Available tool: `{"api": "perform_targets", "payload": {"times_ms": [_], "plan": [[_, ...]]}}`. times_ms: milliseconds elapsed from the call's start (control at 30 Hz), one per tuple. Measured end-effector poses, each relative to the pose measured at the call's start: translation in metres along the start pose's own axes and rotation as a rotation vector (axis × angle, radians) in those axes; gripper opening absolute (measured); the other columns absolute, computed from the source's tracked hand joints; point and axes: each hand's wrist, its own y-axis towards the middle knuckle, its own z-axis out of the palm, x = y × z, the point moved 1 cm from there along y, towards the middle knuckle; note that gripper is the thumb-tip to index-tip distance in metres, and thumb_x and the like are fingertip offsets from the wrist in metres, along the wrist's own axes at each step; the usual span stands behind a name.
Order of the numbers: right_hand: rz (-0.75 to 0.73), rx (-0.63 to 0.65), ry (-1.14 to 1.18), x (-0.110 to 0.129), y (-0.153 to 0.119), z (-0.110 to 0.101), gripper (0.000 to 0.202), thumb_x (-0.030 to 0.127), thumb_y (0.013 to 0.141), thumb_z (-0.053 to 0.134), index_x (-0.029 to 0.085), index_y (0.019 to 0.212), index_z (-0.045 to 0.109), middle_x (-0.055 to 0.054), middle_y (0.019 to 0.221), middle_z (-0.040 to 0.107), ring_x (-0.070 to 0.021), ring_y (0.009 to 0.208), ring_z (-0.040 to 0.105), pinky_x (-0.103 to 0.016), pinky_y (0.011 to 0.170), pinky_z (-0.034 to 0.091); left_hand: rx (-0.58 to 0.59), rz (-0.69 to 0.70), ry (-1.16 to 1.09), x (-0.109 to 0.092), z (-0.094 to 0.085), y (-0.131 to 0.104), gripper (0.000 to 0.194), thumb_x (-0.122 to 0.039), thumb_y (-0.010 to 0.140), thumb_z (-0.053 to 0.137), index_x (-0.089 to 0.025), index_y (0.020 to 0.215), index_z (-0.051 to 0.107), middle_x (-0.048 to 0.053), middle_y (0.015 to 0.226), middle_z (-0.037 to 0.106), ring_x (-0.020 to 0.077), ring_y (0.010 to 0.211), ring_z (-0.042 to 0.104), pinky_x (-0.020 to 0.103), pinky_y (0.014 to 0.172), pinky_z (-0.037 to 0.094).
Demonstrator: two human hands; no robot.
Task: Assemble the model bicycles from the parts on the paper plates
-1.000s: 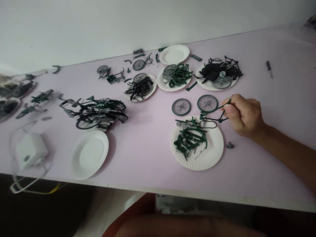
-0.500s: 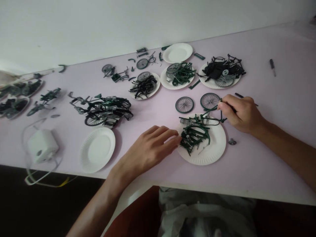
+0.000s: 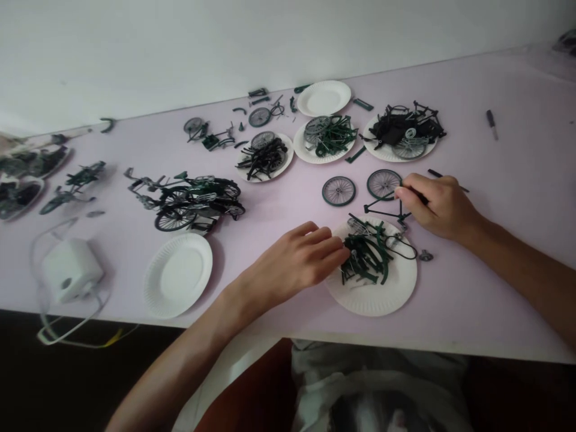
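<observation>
My right hand (image 3: 443,207) is closed around one end of a slim dark-green toy bicycle frame (image 3: 382,210), held above the far rim of a paper plate (image 3: 396,294). My left hand (image 3: 310,255) reaches to the plate's left side, its fingers bent together and their tips in a pile of green bicycle parts (image 3: 366,252). What those fingertips pinch is hidden. A thin black loop (image 3: 407,249) lies at the pile's right. Beyond the plate lie two spoked wheels, a left wheel (image 3: 339,191) and a right wheel (image 3: 382,183). A dark stick (image 3: 461,186) shows behind my right hand.
Assembled toy bicycles (image 3: 198,201) stand left of centre, behind a bare paper plate (image 3: 177,276). Farther back are plates of parts, including black parts (image 3: 405,129). A screwdriver (image 3: 492,123) lies at the right. A white box with cables (image 3: 74,270) sits near the front edge.
The bicycle frame has been raised and tilted in my right hand, apart from the black loop. My left fingers have curled tighter at the pile. The plate has shifted slightly toward me.
</observation>
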Motion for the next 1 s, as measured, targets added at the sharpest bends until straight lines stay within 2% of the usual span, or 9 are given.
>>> {"api": "perform_targets", "payload": {"times_ms": [100,200,300,400,467,667,800,1000], "plan": [[0.001,0.005,-0.006,-0.001,0.001,-0.001,0.027,0.033,0.101,0.046,0.025,0.075,0.049,0.004,0.054,0.046,-0.0149,0.048,0.042,-0.031,0.054,0.038,-0.023,-0.015,-0.020,0.012,-0.010,0.007,0.024,-0.013,0.108,0.043,-0.014,0.118,0.065,0.011,0.108,0.075,0.0213,0.092,0.070,0.037,0.082,0.053],[0.015,-0.004,-0.003,-0.003,0.000,0.000,0.025,0.036,0.101,0.048,0.025,0.080,0.053,0.003,0.057,0.054,-0.0153,0.048,0.047,-0.031,0.054,0.040,-0.124,-0.072,-0.122,0.033,-0.012,0.019,0.022,-0.018,0.109,0.045,-0.015,0.117,0.065,0.011,0.113,0.074,0.0211,0.100,0.070,0.035,0.084,0.053],[0.027,-0.113,0.016,-0.007,-0.001,0.001,0.018,0.040,0.100,0.056,0.024,0.092,0.058,-0.001,0.073,0.070,-0.0182,0.055,0.061,-0.032,0.056,0.046,-0.257,-0.108,-0.185,0.051,0.002,0.028,0.018,-0.024,0.108,0.050,-0.015,0.109,0.066,0.012,0.115,0.072,0.0210,0.104,0.069,0.034,0.087,0.054],[0.024,-0.180,0.024,-0.010,-0.003,0.002,0.015,0.039,0.099,0.062,0.024,0.099,0.058,-0.004,0.083,0.076,-0.0215,0.065,0.070,-0.032,0.060,0.051,-0.384,-0.134,-0.071,0.060,0.021,0.029,0.014,-0.021,0.107,0.053,-0.017,0.108,0.067,0.010,0.110,0.075,0.0209,0.098,0.069,0.038,0.089,0.051],[0.017,-0.164,0.006,-0.011,-0.003,0.003,0.013,0.037,0.099,0.063,0.024,0.099,0.060,-0.003,0.084,0.077,-0.0221,0.067,0.072,-0.033,0.062,0.053,-0.452,-0.150,-0.058,0.062,0.029,0.025,0.013,-0.018,0.106,0.054,-0.018,0.112,0.066,0.009,0.108,0.076,0.0199,0.096,0.069,0.039,0.089,0.049],[-0.137,-0.003,-0.033,-0.007,0.009,0.011,0.016,0.037,0.102,0.059,0.023,0.102,0.066,-0.004,0.086,0.078,-0.0203,0.064,0.070,-0.034,0.062,0.054,-0.601,-0.267,-0.278,0.061,0.038,0.022,0.008,-0.017,0.101,0.065,-0.017,0.109,0.061,0.005,0.100,0.074,0.0151,0.087,0.068,0.030,0.080,0.053],[-0.230,-0.041,-0.052,-0.002,0.020,0.017,0.012,0.031,0.103,0.060,0.020,0.101,0.066,-0.003,0.085,0.077,-0.0168,0.066,0.070,-0.030,0.062,0.053,-0.686,-0.371,-0.422,0.058,0.045,0.028,0.018,-0.011,0.094,0.072,-0.017,0.105,0.059,0.003,0.098,0.073,0.0124,0.086,0.068,0.026,0.079,0.056],[-0.389,-0.170,-0.077,0.002,0.019,0.015,0.008,0.023,0.099,0.066,0.021,0.093,0.063,0.004,0.072,0.069,-0.0104,0.057,0.061,-0.025,0.052,0.045,-0.753,-0.334,-0.450,0.055,0.047,0.028,0.016,-0.009,0.093,0.072,-0.016,0.103,0.063,0.004,0.099,0.073,0.0120,0.088,0.070,0.024,0.078,0.057]]}}
